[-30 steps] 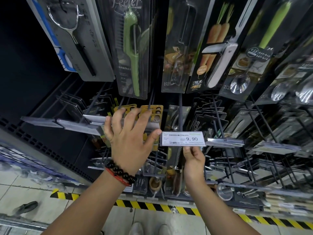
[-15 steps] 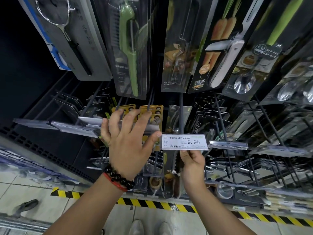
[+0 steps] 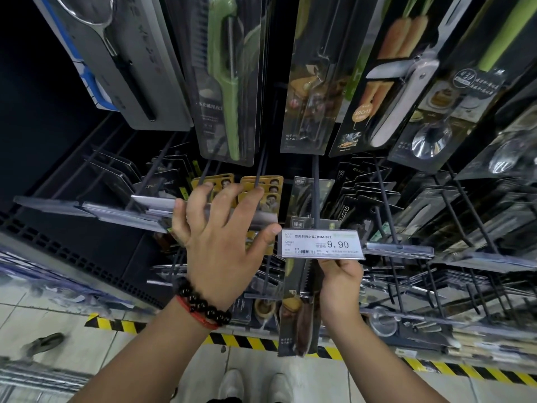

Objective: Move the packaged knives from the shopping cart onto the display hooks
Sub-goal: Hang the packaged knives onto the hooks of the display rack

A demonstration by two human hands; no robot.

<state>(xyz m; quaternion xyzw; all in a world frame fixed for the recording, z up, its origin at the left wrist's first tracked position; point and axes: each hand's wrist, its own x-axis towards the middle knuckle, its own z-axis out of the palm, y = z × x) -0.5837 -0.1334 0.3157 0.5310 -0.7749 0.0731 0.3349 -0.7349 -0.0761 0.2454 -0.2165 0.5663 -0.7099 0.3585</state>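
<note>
My right hand [image 3: 338,279] grips a packaged knife [image 3: 297,312] with a serrated blade and a brown handle, just under the white 9.90 price tag [image 3: 321,244]. The pack's top edge sits behind that tag, at the front end of a black display hook [image 3: 315,193]; whether it is threaded on is hidden. Another pack of the same kind [image 3: 300,187] hangs further back on this hook. My left hand [image 3: 220,242] is spread, its fingers resting on the clear tag strip [image 3: 116,212] of the neighbouring hooks and its thumb tip beside the price tag.
Peelers and other packaged utensils [image 3: 229,82] hang from the row above, close over my hands. Rows of black hooks [image 3: 389,205] with dark packs fill the right side. Yellow packs [image 3: 261,187] hang behind my left fingers. A striped floor edge [image 3: 241,341] runs below.
My right hand has lifted the knife pack a little closer under the price tag. My left hand stays spread on the tag strip. The camera has tilted slightly.
</note>
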